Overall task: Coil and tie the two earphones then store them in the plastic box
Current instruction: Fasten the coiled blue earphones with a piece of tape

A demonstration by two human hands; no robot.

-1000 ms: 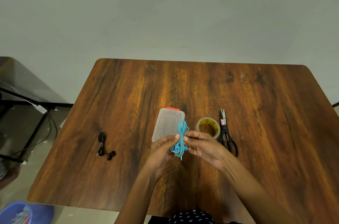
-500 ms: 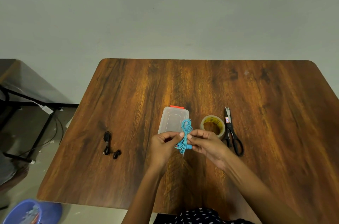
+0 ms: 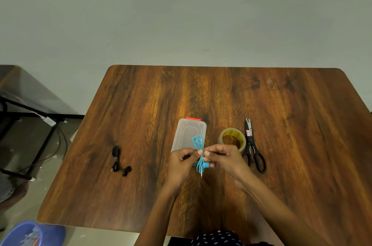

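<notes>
Between both hands, just before the plastic box, the blue earphone coil is pinched by left hand and right hand.

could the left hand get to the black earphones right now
Probably not at once: the left hand is pinching the blue earphones together with the right hand. Once it lets go, bare table lies between it and the black earphones.
</notes>
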